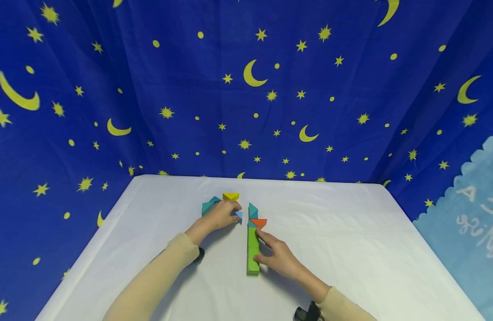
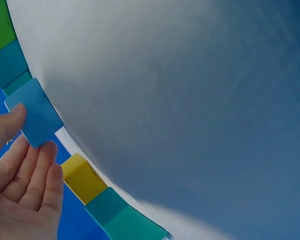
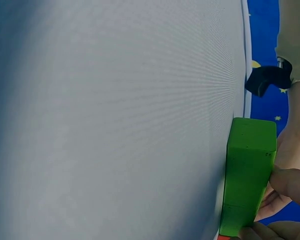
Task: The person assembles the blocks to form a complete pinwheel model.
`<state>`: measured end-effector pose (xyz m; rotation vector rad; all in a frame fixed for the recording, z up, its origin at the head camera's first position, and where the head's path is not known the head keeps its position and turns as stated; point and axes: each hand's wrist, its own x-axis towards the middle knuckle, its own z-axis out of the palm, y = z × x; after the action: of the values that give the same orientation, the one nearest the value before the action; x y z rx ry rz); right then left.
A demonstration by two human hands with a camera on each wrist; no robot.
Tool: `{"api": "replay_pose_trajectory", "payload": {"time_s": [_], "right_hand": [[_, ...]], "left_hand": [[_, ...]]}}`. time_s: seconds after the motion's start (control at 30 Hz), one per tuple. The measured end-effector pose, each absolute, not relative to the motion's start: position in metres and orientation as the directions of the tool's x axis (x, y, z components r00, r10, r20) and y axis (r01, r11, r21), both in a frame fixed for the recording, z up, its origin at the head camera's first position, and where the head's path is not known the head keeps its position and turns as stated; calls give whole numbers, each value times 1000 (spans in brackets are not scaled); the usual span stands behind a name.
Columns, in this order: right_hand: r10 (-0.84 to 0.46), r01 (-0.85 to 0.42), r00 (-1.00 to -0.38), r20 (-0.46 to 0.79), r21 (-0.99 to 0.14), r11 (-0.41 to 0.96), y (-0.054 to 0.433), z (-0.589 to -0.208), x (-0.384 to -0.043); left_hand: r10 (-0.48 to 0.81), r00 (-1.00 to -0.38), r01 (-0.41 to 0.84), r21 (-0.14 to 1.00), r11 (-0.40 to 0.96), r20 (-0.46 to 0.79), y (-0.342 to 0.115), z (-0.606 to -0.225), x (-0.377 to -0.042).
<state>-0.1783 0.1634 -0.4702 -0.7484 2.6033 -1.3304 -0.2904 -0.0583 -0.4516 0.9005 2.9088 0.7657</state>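
Note:
My left hand (image 1: 222,215) pinches a light blue triangular block (image 2: 37,112) between thumb and fingers. Part of that block is hidden by the hand in the head view. Two green blocks (image 1: 252,254) lie end to end in a line running away from me. Beyond them, teal triangular blocks (image 1: 253,211) continue the line, with an orange triangular block (image 1: 258,222) at its right side. My right hand (image 1: 281,255) rests along the right side of the green blocks, thumb and forefinger spread apart and touching them.
Behind the left hand lie a yellow triangular block (image 1: 230,196) and teal blocks (image 1: 208,207), partly covered by that hand. All stand on a white-covered table (image 1: 330,223). A blue star-patterned curtain (image 1: 214,98) hangs behind and at the sides.

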Motion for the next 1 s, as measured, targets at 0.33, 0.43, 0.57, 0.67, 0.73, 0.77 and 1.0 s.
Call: {"api": "replay_pose_trajectory", "payload": {"time_s": [0.33,0.43,0.57,0.67,0.73,0.77,1.0], "right_hand": [[-478,-376,-870,119,-788,488,164,-470,-179],[-482,-377,-868,119,-789,486,164,-470,-179],[-483,-376,-868,117,-791,483,164,-470,-178],[-481,-376,-869,117,-789,486,164,-470,-179],[-481,-375,-869,115,-788,489,164,-471,-179],[-482,-375,-869,113,-787,491,164,-471,-179],[-481,-375,-869,116,-789,487,165,-471,-179]], "left_hand": [[516,-843,521,459,719,149,-55,-452,-293],[516,-843,524,459,718,154,-54,-452,-294],[507,-849,514,458,725,149,-51,-453,-296],[511,-845,523,452,723,160,-48,-454,-298],[518,-838,535,445,718,172,-46,-454,-300],[521,-836,539,445,715,174,-45,-455,-300],[516,-841,527,457,716,162,-39,-454,-302]]}}
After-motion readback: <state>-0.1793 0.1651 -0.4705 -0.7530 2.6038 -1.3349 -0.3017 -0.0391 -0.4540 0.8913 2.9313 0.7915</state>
